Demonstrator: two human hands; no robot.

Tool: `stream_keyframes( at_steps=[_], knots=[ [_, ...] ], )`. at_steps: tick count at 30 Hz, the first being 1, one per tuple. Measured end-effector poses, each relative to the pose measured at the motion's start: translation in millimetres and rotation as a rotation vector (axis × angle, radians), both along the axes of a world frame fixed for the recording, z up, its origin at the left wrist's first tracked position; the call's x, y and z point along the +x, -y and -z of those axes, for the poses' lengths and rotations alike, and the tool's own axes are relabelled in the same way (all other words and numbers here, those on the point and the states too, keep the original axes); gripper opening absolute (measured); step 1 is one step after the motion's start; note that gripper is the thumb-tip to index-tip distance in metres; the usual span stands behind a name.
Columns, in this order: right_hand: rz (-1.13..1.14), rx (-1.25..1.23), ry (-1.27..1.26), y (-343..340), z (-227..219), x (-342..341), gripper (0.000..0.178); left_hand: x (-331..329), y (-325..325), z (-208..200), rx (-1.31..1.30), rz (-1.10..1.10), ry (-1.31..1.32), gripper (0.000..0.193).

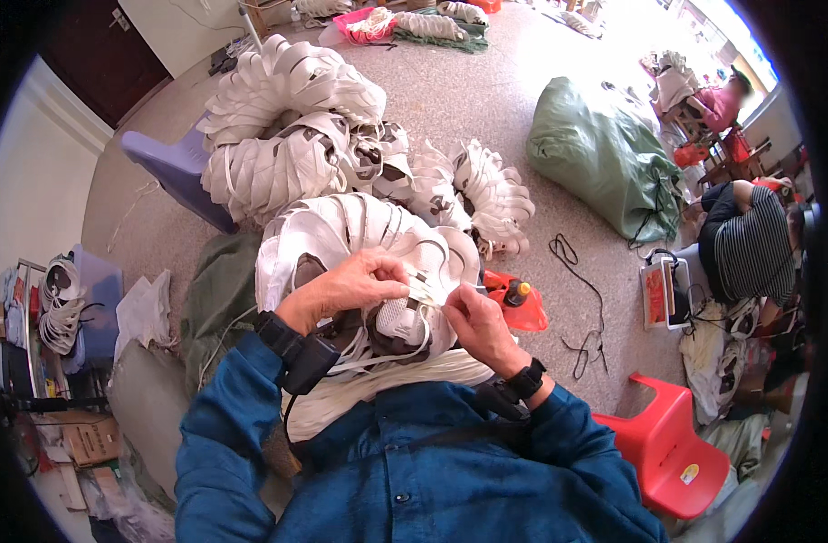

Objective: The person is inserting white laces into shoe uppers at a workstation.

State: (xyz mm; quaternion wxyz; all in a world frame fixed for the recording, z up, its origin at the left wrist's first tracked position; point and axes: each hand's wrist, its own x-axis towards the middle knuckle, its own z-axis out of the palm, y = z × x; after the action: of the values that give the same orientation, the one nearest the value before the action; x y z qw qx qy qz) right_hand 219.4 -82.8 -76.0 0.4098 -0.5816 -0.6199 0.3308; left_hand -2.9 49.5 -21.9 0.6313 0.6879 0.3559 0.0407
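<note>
A white shoe upper (pixel 399 320) with a grey-brown inside lies in front of me at the near end of a curved row of nested white uppers (pixel 341 222). My left hand (pixel 352 282) is closed over its upper edge, with thumb and fingers pinching a white shoelace (pixel 421 291) by the eyelets. On the other side my right hand (pixel 483 328) pinches the lace too, fingertips pressed together. A loose length of lace hangs over the upper's front. A bundle of long white laces (pixel 341 398) lies across my lap.
More strung uppers (pixel 287 163) are heaped ahead, partly on a purple chair (pixel 174 167). A red bag with a dark bottle (pixel 519 294) is just right of my work. Farther right are a green sack (pixel 595 154), a red stool (pixel 667 448) and a bent-over person (pixel 753 240).
</note>
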Motion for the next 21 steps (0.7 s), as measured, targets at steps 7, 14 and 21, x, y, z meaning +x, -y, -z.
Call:
stream_keyframes(
  at_steps=[7, 14, 21],
  knots=[
    [-0.07, 0.007, 0.081, 2.3, -7.2, 8.4, 0.01, -6.3, -9.9, 14.1, 0.079, 0.014, 0.022, 0.02],
    [-0.152, -0.151, 0.125, 19.1, -32.2, 24.6, 0.01, -5.7, 2.2, 32.2, 0.49, 0.026, -0.068, 0.03],
    [-0.155, -0.236, 0.033, 33.1, -29.1, 36.7, 0.01, 1.7, 15.7, 25.2, 0.55, -0.114, -0.085, 0.023]
  ],
)
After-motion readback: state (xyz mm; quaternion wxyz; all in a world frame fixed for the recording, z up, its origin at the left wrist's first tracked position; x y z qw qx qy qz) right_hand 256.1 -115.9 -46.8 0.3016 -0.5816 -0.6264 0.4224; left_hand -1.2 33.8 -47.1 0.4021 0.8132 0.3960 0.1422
